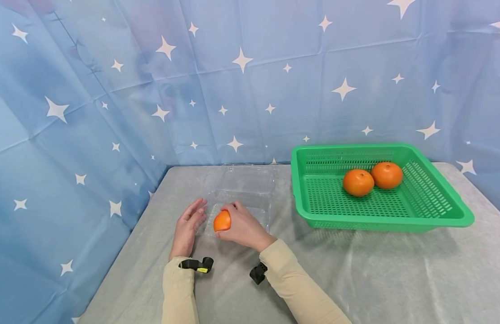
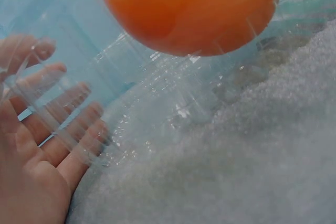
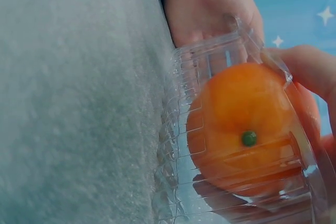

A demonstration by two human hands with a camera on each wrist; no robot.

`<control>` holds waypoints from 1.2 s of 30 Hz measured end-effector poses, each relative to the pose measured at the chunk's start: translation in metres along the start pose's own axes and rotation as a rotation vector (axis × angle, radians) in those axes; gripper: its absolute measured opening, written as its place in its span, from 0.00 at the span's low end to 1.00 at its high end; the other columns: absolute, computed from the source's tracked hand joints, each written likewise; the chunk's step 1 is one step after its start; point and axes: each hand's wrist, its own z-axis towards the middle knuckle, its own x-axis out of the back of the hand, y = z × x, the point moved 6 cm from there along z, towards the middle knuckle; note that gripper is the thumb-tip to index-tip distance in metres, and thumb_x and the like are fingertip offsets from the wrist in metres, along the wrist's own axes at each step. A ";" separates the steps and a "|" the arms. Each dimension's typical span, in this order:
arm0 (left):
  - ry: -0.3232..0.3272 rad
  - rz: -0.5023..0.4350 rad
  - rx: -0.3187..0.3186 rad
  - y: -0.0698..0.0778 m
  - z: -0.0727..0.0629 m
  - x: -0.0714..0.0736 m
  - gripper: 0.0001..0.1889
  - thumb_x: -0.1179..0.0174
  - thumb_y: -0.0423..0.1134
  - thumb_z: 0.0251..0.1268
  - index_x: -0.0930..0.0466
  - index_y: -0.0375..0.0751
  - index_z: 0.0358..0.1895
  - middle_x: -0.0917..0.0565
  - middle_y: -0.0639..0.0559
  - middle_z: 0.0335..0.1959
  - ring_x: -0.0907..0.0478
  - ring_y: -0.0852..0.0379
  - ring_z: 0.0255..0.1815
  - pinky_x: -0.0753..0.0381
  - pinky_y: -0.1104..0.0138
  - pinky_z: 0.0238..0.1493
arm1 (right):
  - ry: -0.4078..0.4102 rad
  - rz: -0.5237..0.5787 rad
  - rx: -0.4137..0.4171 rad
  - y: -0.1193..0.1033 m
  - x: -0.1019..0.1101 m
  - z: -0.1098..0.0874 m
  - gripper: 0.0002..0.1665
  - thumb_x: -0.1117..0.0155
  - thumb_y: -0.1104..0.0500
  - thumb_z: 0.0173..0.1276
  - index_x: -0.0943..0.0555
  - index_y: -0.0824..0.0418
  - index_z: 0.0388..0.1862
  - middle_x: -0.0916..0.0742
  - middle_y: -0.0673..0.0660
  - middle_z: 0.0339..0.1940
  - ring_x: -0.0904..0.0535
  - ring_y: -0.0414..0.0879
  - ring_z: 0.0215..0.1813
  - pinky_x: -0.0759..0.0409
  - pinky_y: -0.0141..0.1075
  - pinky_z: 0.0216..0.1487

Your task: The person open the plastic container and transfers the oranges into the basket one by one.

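Note:
My right hand (image 1: 245,227) grips an orange mandarin (image 1: 222,221) from above, fingers on its far side and thumb on its near side. The mandarin is in a clear plastic clamshell box (image 1: 258,211); the right wrist view shows this fruit (image 3: 239,114) and its green stem spot through the box's ridged wall. At the box's left side is my left hand (image 1: 187,228). Its fingers (image 2: 63,100) are extended along the outside of the clear wall in the left wrist view. Whether the mandarin touches the box's bottom I cannot tell.
To the right stands a green perforated basket (image 1: 379,221), with two more mandarins, one on the left (image 1: 358,182) and one on the right (image 1: 386,175). The box's raised clear lid (image 1: 246,178) leans back toward the starry blue curtain (image 1: 217,85). Grey cloth (image 1: 379,274) covers the table.

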 end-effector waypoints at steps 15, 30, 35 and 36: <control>0.005 0.023 0.036 -0.003 0.001 0.001 0.26 0.47 0.48 0.62 0.36 0.48 0.63 0.30 0.57 0.59 0.34 0.60 0.59 0.35 0.63 0.59 | 0.058 0.136 -0.005 0.002 0.006 0.002 0.38 0.34 0.41 0.48 0.34 0.53 0.56 0.25 0.46 0.45 0.27 0.39 0.35 0.26 0.30 0.31; 0.007 0.035 0.034 0.001 0.002 0.000 0.26 0.46 0.49 0.61 0.35 0.49 0.63 0.30 0.57 0.59 0.34 0.60 0.59 0.36 0.61 0.59 | 0.172 0.330 -0.108 0.013 0.034 0.006 0.39 0.35 0.36 0.46 0.34 0.48 0.55 0.29 0.47 0.49 0.27 0.44 0.40 0.24 0.36 0.33; 0.011 0.037 0.045 -0.001 0.002 0.000 0.24 0.47 0.48 0.62 0.35 0.52 0.62 0.30 0.58 0.59 0.34 0.61 0.59 0.35 0.63 0.59 | 0.199 0.387 -0.141 0.016 0.043 0.005 0.42 0.36 0.32 0.44 0.34 0.48 0.56 0.29 0.47 0.49 0.27 0.44 0.42 0.24 0.38 0.35; 0.015 0.040 0.049 -0.002 0.002 0.000 0.24 0.47 0.48 0.62 0.35 0.52 0.62 0.30 0.58 0.59 0.34 0.61 0.59 0.35 0.63 0.59 | 0.204 0.398 -0.143 0.016 0.044 0.005 0.42 0.36 0.32 0.45 0.34 0.48 0.56 0.29 0.47 0.48 0.27 0.44 0.42 0.24 0.38 0.35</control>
